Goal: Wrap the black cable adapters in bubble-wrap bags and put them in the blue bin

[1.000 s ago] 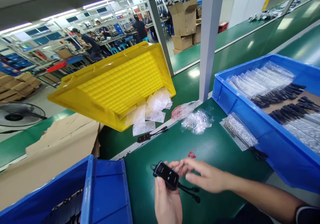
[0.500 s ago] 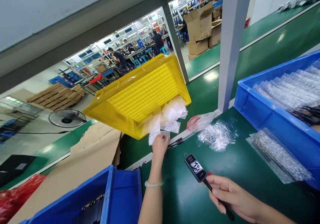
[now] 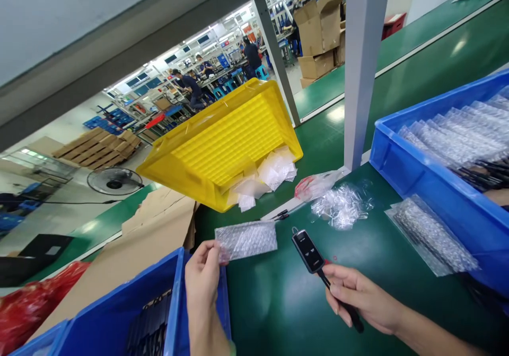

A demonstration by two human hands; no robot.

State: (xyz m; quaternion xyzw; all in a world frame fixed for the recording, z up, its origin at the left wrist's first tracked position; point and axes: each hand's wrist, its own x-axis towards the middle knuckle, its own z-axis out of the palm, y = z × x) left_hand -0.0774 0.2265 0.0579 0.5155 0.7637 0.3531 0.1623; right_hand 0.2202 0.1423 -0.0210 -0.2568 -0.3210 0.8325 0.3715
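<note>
My left hand [image 3: 204, 271] pinches one end of a bubble-wrap bag [image 3: 248, 240], stretched out flat above the green bench [image 3: 270, 303]. In my right hand [image 3: 358, 295] is a small black device [image 3: 307, 251] with a glossy face, a wire loop at its top and a black cable; my fingers close round the cable just below its body. The bag and the device are apart. Behind the bag, black cable ends [image 3: 281, 215] lie on the pale strip. More bubble-wrap bags [image 3: 278, 167] spill from the tilted yellow bin [image 3: 222, 149].
A blue bin [image 3: 437, 178] of wrapped items stands right, with a wrapped bundle [image 3: 433, 234] before it. Clear plastic scraps [image 3: 342, 206] lie mid-bench. At lower left, another blue bin [image 3: 175, 297] holds dark items, beside cardboard [image 3: 159, 234]. A grey post [image 3: 360, 80] rises at the back.
My left hand has drawn a bubble-wrap bag away from the pile at the yellow bin, toward me and to the left. My right hand still holds the device, almost unmoved.
</note>
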